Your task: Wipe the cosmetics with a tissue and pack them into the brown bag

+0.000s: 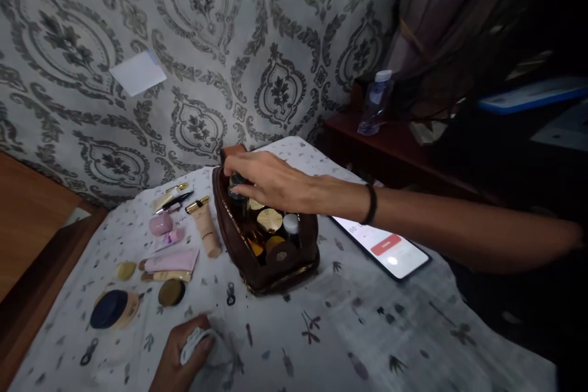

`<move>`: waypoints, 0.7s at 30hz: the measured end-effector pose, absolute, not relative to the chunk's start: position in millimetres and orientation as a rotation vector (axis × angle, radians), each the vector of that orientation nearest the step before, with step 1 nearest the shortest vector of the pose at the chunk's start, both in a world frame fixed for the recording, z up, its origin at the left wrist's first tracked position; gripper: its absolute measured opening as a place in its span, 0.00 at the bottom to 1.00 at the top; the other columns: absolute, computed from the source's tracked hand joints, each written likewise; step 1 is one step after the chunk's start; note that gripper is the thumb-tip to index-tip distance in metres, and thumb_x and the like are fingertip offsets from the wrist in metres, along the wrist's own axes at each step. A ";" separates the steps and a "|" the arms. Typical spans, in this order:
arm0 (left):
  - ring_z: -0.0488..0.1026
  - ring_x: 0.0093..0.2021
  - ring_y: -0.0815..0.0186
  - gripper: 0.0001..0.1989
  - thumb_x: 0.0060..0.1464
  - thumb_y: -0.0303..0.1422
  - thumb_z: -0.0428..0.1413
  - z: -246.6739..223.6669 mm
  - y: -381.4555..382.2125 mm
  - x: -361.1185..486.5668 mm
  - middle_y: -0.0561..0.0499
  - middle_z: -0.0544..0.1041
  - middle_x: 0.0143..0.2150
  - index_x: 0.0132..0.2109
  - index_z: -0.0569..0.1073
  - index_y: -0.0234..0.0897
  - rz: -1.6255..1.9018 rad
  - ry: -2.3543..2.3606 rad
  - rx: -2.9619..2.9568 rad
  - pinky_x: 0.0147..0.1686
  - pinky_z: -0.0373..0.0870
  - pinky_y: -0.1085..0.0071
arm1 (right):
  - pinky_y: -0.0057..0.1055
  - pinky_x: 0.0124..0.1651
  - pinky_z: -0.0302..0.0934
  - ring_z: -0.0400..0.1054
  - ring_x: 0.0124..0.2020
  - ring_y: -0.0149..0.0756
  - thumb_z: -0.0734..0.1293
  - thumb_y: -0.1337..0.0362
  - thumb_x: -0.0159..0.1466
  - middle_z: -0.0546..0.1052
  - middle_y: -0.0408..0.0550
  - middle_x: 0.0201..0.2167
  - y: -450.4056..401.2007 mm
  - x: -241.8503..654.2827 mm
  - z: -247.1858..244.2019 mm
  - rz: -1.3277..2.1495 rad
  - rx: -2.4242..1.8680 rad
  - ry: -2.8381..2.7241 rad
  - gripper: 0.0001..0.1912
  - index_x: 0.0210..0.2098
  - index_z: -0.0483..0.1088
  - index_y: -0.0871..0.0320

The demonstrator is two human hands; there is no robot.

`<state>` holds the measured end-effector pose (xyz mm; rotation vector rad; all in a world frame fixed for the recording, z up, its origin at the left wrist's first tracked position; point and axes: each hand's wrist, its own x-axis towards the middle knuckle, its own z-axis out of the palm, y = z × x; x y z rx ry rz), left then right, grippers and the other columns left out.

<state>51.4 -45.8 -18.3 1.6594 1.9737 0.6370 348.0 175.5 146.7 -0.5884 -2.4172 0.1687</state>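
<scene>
A brown zippered toiletry bag [280, 282] stands unzipped, with several bottles and jars upright inside, among them a gold-lidded one [269, 220] and a white-capped one [291, 224]. My right hand [275, 184] reaches into its far left end, thumb and fingers closed around a dark-lidded jar [237, 187]; the jar's lower part is hidden. Low in the view, my left hand [184, 349] is closed on a thin white cloth [220, 349] with a bunched white edge. Left of the bag lies a beige tube [206, 229] with a gold cap.
Cosmetics lie to the left: a pink tube [169, 260], a pink jar [160, 225], a round dark-lidded pot [171, 293] and a large navy-lidded jar [113, 309]. Under my right forearm is a lit phone [390, 254]. A plastic bottle [375, 103] stands on the dark red side table [342, 128].
</scene>
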 end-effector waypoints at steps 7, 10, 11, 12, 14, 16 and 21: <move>0.77 0.51 0.48 0.27 0.51 0.58 0.55 -14.0 -46.4 59.7 0.47 0.82 0.45 0.44 0.79 0.42 0.633 2.079 1.572 0.49 0.77 0.59 | 0.27 0.34 0.51 0.67 0.35 0.33 0.69 0.73 0.61 0.75 0.46 0.34 189.7 341.5 133.0 0.286 -0.706 -2.660 0.07 0.39 0.71 0.61; 0.76 0.52 0.49 0.26 0.52 0.57 0.55 -10.4 -45.8 61.3 0.48 0.82 0.45 0.44 0.79 0.43 0.594 2.081 1.586 0.50 0.77 0.58 | 0.28 0.33 0.51 0.68 0.35 0.35 0.70 0.74 0.60 0.75 0.47 0.33 193.0 341.6 127.3 0.303 -0.721 -2.657 0.07 0.38 0.72 0.61; 0.76 0.52 0.49 0.25 0.53 0.57 0.54 -9.4 -45.6 61.9 0.48 0.82 0.45 0.44 0.80 0.43 0.590 2.074 1.596 0.51 0.76 0.58 | 0.28 0.34 0.51 0.68 0.35 0.35 0.70 0.74 0.60 0.76 0.47 0.34 194.2 341.7 125.8 0.295 -0.707 -2.643 0.07 0.38 0.73 0.61; 0.77 0.52 0.49 0.25 0.53 0.57 0.54 -8.7 -45.5 62.4 0.49 0.82 0.45 0.44 0.80 0.43 0.593 2.067 1.603 0.51 0.76 0.59 | 0.28 0.34 0.52 0.68 0.36 0.35 0.70 0.74 0.59 0.76 0.47 0.34 195.6 341.7 124.6 0.287 -0.690 -2.633 0.07 0.38 0.73 0.61; 0.77 0.52 0.49 0.25 0.53 0.57 0.54 -8.2 -45.3 63.1 0.49 0.82 0.44 0.44 0.80 0.43 0.611 2.064 1.601 0.50 0.77 0.59 | 0.28 0.35 0.53 0.68 0.36 0.34 0.71 0.73 0.59 0.76 0.47 0.34 198.8 341.9 123.5 0.269 -0.659 -2.620 0.07 0.38 0.74 0.61; 0.77 0.52 0.48 0.26 0.52 0.57 0.55 -8.9 -45.3 63.5 0.48 0.82 0.44 0.44 0.80 0.42 0.632 2.075 1.579 0.48 0.77 0.58 | 0.28 0.36 0.54 0.68 0.36 0.34 0.72 0.73 0.59 0.76 0.46 0.34 202.1 342.1 123.9 0.260 -0.617 -2.613 0.07 0.38 0.74 0.62; 0.76 0.54 0.48 0.26 0.52 0.58 0.54 -11.6 -46.3 63.9 0.49 0.81 0.47 0.45 0.80 0.44 0.636 2.102 1.518 0.49 0.77 0.58 | 0.28 0.39 0.56 0.69 0.37 0.33 0.71 0.75 0.59 0.76 0.46 0.35 205.8 341.1 127.8 0.304 -0.504 -2.652 0.07 0.38 0.75 0.62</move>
